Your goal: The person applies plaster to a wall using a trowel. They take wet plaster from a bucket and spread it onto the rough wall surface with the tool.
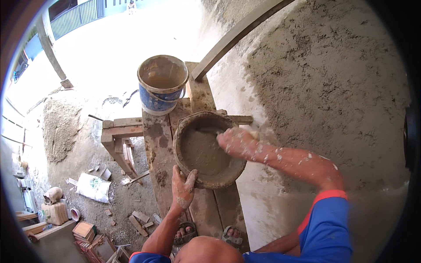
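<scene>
A round, mortar-crusted basin (179, 163) rests on the planks, holding wet grey mortar (206, 151). My left hand (183, 187) grips its near left rim, with the thumb toward the inside and the fingers along the outer wall. Over the basin's right side, my right hand (237, 142) is closed round what looks like a trowel; a dark, blade-like edge dips into the mortar and most of the tool is hidden. Splashes of mortar speckle my right forearm.
A blue and white bucket (158, 103) stands beyond the basin on the plank scaffold (160, 151). A wooden beam (237, 37) slants up beside the rough plastered wall (329, 87) at right. Below left are a sand pile (61, 127), a white sack (93, 187) and wood scraps (138, 224).
</scene>
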A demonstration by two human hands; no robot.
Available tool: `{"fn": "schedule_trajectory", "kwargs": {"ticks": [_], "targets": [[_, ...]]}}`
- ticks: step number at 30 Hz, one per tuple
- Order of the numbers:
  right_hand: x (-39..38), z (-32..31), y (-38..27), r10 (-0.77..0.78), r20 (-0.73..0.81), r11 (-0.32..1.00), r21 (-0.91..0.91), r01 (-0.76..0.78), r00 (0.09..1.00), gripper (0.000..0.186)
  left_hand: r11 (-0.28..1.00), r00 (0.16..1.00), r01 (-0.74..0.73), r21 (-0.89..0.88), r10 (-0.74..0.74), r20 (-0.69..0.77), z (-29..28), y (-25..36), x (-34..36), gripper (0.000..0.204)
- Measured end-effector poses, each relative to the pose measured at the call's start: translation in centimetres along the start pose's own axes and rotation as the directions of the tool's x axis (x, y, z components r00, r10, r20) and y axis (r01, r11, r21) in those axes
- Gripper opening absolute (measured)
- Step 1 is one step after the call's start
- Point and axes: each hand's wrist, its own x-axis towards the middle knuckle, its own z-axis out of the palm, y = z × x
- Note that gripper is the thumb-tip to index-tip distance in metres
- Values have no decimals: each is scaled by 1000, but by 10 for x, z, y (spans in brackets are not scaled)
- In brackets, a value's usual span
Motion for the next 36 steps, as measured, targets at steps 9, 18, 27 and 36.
{"fn": "schedule_trajectory", "kwargs": {"ticks": [9, 18, 27, 36], "targets": [[-55, -61, -5, -248, 187, 961, -74, 266, 950, 14, 977, 996, 68, -201, -55, 70, 2, 2, -6, 31], [3, -60, 35, 166, 115, 976, -162, -146, 979, 19, 998, 998, 48, 36, -49, 41, -9, -2, -2, 30], [30, -50, 2, -39, 598, 997, -26, 68, 800, 16, 958, 984, 173, -228, -156, 88, -4, -1, -4, 30], [-19, -3, -8, -115, 503, 659, 684, -313, 857, 47, 948, 992, 119, -296, -101, 75, 1, -6, -5, 30]]}}
